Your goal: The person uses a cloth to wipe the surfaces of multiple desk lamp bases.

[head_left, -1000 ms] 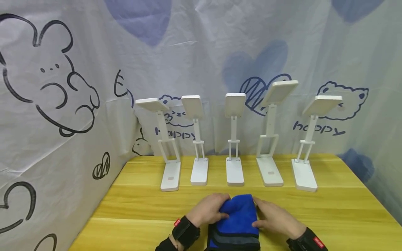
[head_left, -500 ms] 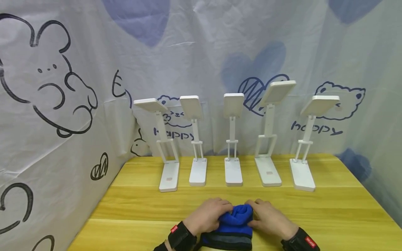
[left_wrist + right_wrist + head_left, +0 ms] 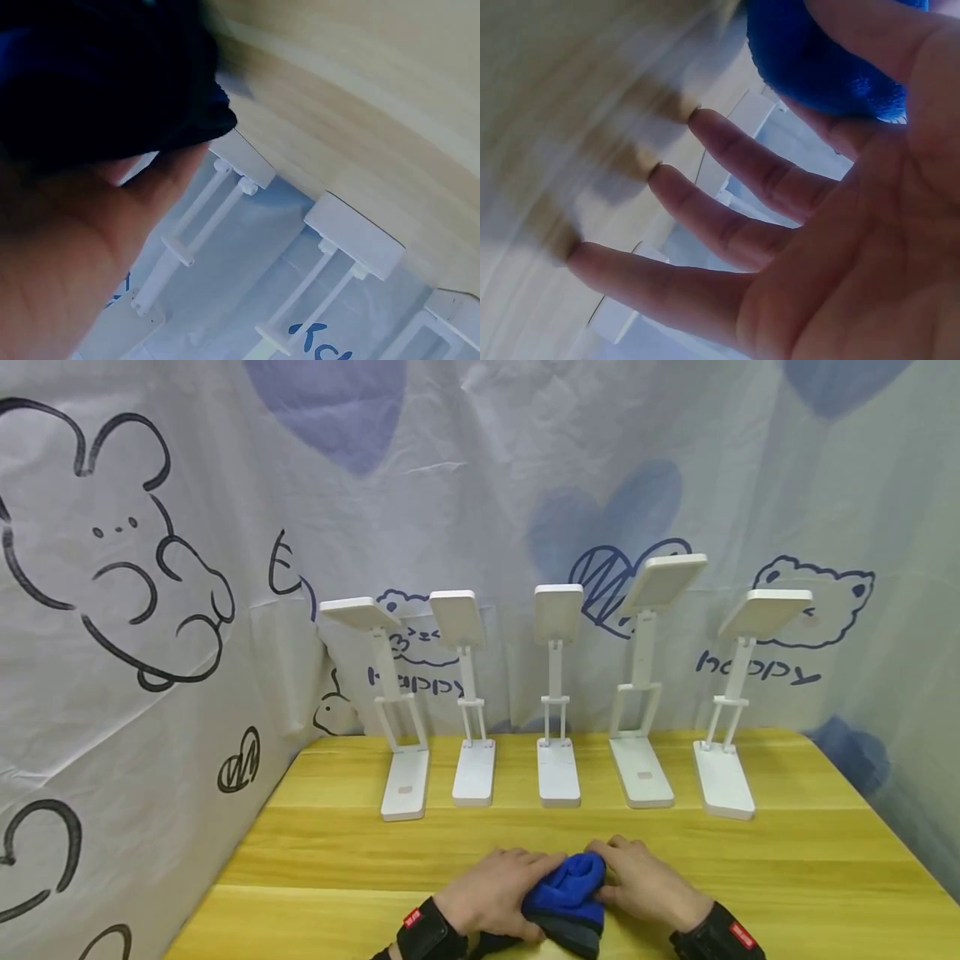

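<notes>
A blue plush cloth (image 3: 570, 885) with a dark grey and black edge lies bunched into a thick roll near the front of the table. My left hand (image 3: 498, 893) grips its left side, thumb low by the dark edge and fingers over the top. From the other side my right hand (image 3: 645, 885) holds the roll between thumb and forefinger. In the right wrist view the cloth (image 3: 817, 67) sits by the thumb, while the other fingers (image 3: 735, 161) spread toward the tabletop. Dark, shadowed cloth (image 3: 105, 82) fills the upper left of the left wrist view.
Several white folding desk lamps stand in a row along the back of the wooden table (image 3: 300, 852), among them a left one (image 3: 405, 785), a middle one (image 3: 558, 777) and a right one (image 3: 723, 781). A printed curtain (image 3: 480, 510) hangs behind them.
The cloth has gone from a flat folded stack to a short bunched roll, its far end drawn toward me. My left hand has shifted right over it; the dark edge now tilts.
</notes>
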### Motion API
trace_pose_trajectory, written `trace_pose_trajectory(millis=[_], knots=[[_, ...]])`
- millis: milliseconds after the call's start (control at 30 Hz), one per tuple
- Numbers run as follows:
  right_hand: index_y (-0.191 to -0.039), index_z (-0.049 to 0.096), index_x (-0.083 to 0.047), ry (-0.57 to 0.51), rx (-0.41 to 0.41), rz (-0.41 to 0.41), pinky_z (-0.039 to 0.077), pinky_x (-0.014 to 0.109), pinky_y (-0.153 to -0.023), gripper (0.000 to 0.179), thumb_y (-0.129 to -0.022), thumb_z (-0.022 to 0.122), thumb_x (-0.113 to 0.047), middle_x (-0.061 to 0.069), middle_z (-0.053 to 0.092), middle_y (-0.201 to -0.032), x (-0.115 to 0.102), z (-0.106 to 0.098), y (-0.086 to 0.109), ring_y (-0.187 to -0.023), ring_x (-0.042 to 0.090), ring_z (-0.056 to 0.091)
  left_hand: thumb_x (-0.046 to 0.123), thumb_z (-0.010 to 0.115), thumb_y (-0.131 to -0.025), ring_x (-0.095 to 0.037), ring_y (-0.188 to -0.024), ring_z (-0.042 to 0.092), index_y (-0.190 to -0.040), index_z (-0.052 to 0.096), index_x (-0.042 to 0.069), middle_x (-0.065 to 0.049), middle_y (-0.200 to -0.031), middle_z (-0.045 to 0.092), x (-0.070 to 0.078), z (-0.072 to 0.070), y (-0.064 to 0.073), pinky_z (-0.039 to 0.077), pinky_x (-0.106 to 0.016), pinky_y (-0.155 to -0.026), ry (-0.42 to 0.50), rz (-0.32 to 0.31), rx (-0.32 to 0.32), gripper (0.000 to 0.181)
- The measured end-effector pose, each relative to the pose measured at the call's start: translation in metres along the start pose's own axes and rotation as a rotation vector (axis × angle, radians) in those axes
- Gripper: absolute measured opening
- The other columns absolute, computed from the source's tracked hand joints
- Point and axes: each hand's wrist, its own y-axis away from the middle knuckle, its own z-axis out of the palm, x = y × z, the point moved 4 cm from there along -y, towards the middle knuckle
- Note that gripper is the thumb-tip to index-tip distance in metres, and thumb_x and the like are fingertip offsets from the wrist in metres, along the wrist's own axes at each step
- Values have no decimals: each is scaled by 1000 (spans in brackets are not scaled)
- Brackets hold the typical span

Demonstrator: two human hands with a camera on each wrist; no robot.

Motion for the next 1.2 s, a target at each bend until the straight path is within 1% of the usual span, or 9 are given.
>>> trace_pose_trajectory(millis=[133,333,433,600,767,867,967,1067,1200], knots=[[-127,61,-9,-21,-25,53,50,55,-83,52,-83,77,-33,11,63,-114,2,-2,-1,-104,37,59,32,78,-79,-11,-113,60,-147,45,25,7,-132,61,-2,-3,-1,51,-29,-91,-8,22,66,76],[-131,60,-8,-33,-44,88,49,57,-90,58,-84,74,-40,14,62,-122,-1,0,-3,-112,39,58,14,71,-87,-7,-110,63,-136,57,21,5,-125,65,-11,-7,6,52,-23,-90,22,37,114,52],[-131,59,-6,-30,-38,60,48,59,-92,60,-85,74,-41,16,61,-124,-5,1,-5,-114,40,57,8,67,-88,-9,-113,63,-138,57,22,4,-127,65,-17,-12,13,52,-24,-92,42,19,123,53],[-129,60,-4,-12,-37,-20,48,57,-92,57,-86,72,-40,16,62,-124,-14,5,-13,-113,39,59,1,61,-90,-13,-114,63,-138,58,22,2,-126,66,-31,-20,27,52,-27,-94,104,-43,95,52],[-126,62,-4,2,-47,-24,49,56,-92,54,-86,73,-38,14,63,-122,-21,8,-26,-111,36,60,-3,58,-89,-15,-115,63,-132,63,21,2,-124,67,-45,-30,38,51,-29,-97,152,-106,89,49],[-124,63,-5,6,-43,-19,49,56,-92,50,-86,73,-37,14,64,-120,-27,10,-32,-110,36,60,-6,57,-86,-14,-115,63,-129,66,21,4,-123,68,-53,-35,44,51,-30,-97,162,-137,99,51],[-122,65,-5,10,-32,-45,50,55,-90,45,-88,71,-34,15,65,-117,-35,12,-37,-108,36,61,-9,56,-82,-12,-113,64,-125,69,21,6,-121,69,-62,-39,51,52,-30,-96,192,-165,103,55],[-119,66,-4,18,-20,-78,51,52,-88,41,-90,69,-32,14,66,-114,-42,15,-44,-105,35,63,-13,54,-78,-13,-110,65,-121,71,21,5,-118,71,-72,-44,59,53,-29,-94,230,-197,102,57],[-117,67,-4,21,-16,-107,53,47,-85,37,-91,68,-30,12,67,-111,-52,22,-53,-103,31,64,-15,56,-74,-18,-107,67,-115,74,18,2,-112,73,-84,-53,70,54,-34,-92,254,-233,113,56]])
